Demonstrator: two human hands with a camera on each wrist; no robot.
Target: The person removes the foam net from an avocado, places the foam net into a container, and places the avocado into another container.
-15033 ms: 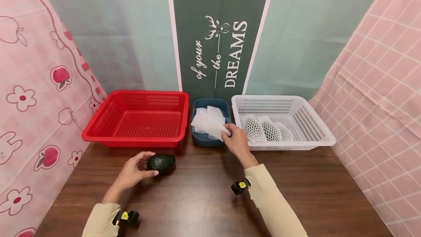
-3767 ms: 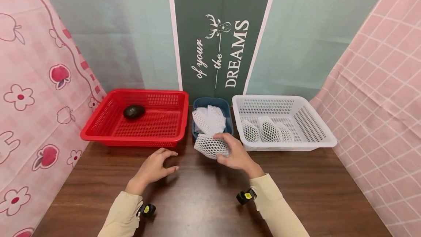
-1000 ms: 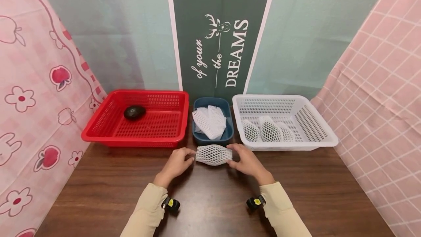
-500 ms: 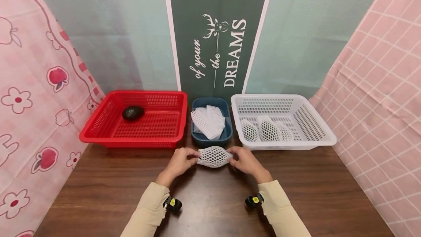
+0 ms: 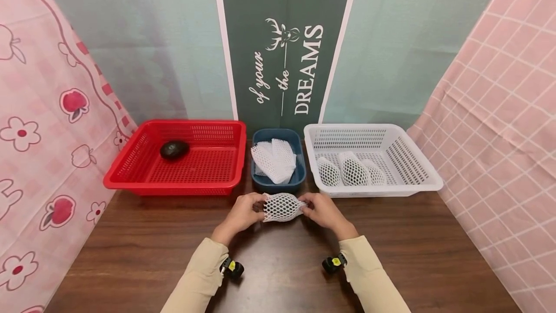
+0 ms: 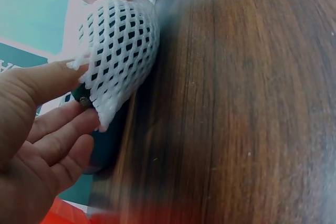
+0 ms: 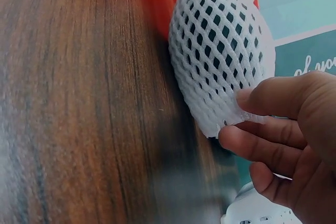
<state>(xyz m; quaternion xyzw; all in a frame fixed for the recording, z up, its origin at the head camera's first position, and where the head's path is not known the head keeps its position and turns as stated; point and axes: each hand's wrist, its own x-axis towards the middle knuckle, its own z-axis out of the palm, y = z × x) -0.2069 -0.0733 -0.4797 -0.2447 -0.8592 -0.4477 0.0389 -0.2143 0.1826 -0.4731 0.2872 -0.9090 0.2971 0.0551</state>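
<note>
An avocado in a white foam net (image 5: pixel 282 207) lies sideways between my hands, in front of the blue bin. My left hand (image 5: pixel 246 213) pinches the net's left end. In the left wrist view that end gapes, and the dark green avocado's stem tip (image 6: pixel 84 99) shows between thumb and fingers. My right hand (image 5: pixel 322 211) pinches the gathered right end of the net, thumb (image 7: pixel 273 95) on the near side and fingers behind. Most of the avocado shows only as dark green through the mesh.
A bare avocado (image 5: pixel 174 149) lies in the red basket (image 5: pixel 173 188) at left. Loose foam nets (image 5: pixel 275 161) fill the blue bin (image 5: pixel 278 188). Three net-wrapped avocados (image 5: pixel 355 172) sit in the white basket (image 5: pixel 417 188) at right. Curtains stand close behind and at both sides.
The bare avocado went from my left hand into the red basket. My right hand brought a wrapped avocado to the middle. Both hands then took its net ends; my left has since shifted slightly right.
</note>
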